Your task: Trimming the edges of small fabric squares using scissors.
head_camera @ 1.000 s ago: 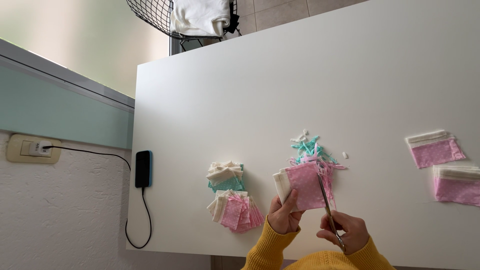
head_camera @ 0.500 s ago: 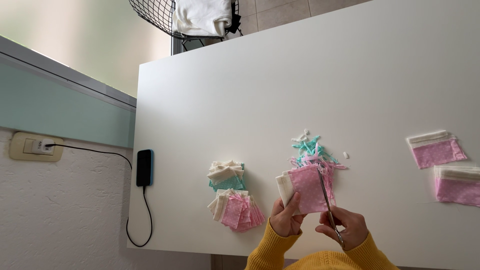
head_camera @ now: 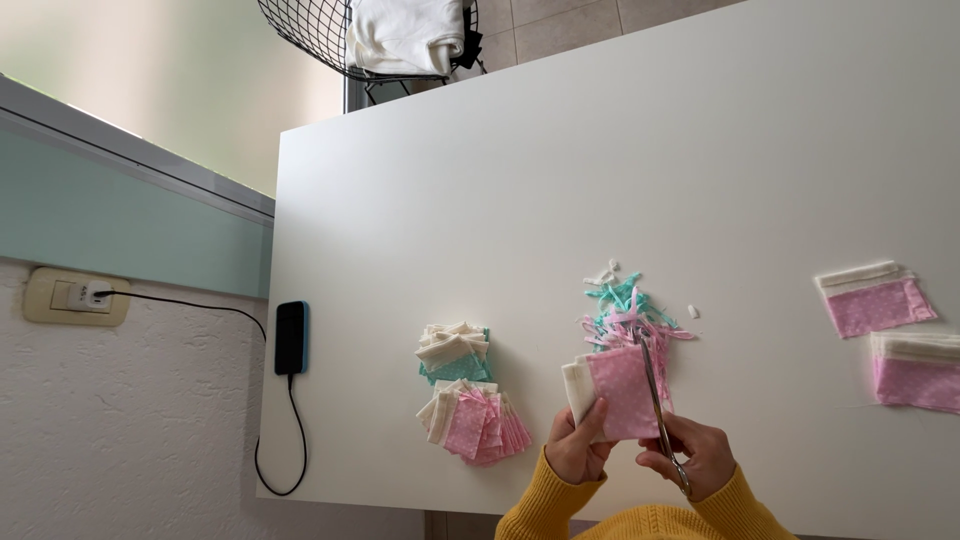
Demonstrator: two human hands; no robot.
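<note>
Left hand (head_camera: 578,452) pinching pink fabric (head_camera: 622,390), white table (head_camera: 560,180)

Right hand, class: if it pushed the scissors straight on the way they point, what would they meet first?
The right hand aims the scissors up along the pink cloth; beyond it, probably the heap of trimmings.

Pink white-dotted fabric piece (head_camera: 622,392), teal and pink scraps (head_camera: 628,312), white table (head_camera: 620,180), yellow sleeves (head_camera: 650,520), black phone (head_camera: 291,338)
</note>
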